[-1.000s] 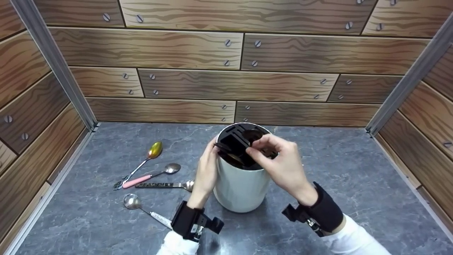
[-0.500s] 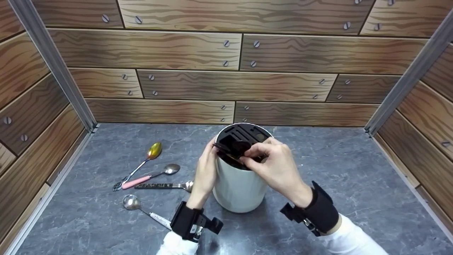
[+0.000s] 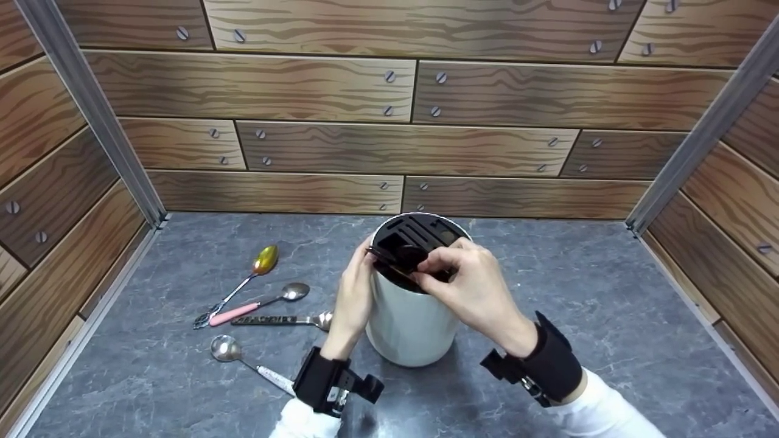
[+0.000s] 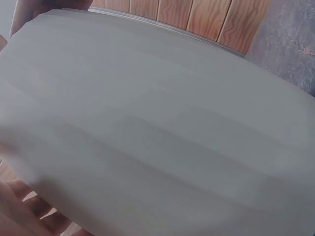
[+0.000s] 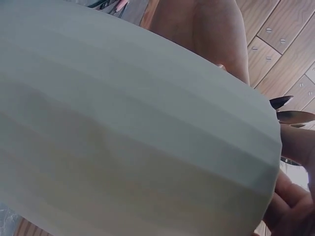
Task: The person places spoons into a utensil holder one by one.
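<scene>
A white cylindrical utensil holder (image 3: 412,328) with a black slotted insert (image 3: 414,226) stands upright on the table. My left hand (image 3: 353,292) grips its left side, the thumb at the rim. Over the front of the insert, my right hand (image 3: 471,280) pinches a dark spoon (image 3: 411,252), whose lower part is hidden. In the right wrist view, a bronze-looking spoon bowl (image 5: 295,117) and a darker tip (image 5: 281,102) rise above the rim beside the right-hand fingers (image 5: 288,196). In the left wrist view the holder's wall hides most of the hands.
Left of the holder lie a gold-bowled spoon (image 3: 265,260), a pink-handled spoon (image 3: 234,313), a black-handled utensil (image 3: 268,319) partly behind the left hand, and a white-handled spoon (image 3: 226,348). Wood-patterned walls (image 3: 341,146) enclose the grey table (image 3: 548,267) at the back and sides.
My right hand has shifted left and slightly toward the front of the insert with the spoon, then nearly stopped. The left hand and the holder have stayed in place.
</scene>
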`<state>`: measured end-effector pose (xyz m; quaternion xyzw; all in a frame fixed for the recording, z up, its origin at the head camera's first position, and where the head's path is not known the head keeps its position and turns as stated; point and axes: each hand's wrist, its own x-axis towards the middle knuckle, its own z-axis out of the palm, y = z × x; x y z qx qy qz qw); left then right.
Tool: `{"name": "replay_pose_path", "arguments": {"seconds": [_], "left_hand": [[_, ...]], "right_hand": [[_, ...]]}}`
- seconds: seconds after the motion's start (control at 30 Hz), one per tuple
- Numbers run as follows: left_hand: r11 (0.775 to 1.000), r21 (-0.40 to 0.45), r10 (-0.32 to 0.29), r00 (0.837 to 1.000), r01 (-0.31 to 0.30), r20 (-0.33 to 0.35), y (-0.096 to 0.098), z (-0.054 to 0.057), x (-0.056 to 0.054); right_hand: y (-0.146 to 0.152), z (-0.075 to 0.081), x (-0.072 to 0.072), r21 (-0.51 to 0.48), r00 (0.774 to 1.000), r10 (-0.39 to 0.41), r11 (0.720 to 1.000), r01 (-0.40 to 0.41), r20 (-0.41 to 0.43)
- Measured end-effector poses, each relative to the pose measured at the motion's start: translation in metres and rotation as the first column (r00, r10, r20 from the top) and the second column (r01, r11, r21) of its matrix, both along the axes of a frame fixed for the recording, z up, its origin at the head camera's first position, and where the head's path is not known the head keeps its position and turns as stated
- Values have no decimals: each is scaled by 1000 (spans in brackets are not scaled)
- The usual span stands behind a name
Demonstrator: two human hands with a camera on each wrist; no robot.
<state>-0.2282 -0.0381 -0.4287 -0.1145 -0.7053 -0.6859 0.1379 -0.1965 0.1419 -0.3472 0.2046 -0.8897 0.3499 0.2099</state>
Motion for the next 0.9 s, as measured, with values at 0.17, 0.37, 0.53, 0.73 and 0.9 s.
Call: {"name": "replay_pose_path", "arguments": {"seconds": [0.17, 0.37, 0.53, 0.73, 0.9], "left_hand": [[1000, -20, 3, 999, -4, -35, -1, 0, -1], [999, -46, 1, 997, -5, -80, -3, -2, -2], [1000, -24, 2, 999, -3, -47, -2, -1, -2], [1000, -19, 2, 1000, -2, -26, -1, 0, -1], [1000, -14, 0, 1000, 0, -30, -1, 0, -1]], "right_hand": [[1, 1, 1, 18, 1000, 16, 1000, -16, 21], [1, 0, 3, 34, 999, 36, 999, -36, 18], [3, -1, 5, 25, 999, 33, 999, -33, 22], [4, -3, 7, 18, 1000, 28, 999, -28, 4], [6, -3, 7, 7, 999, 34, 999, -34, -1]]}}
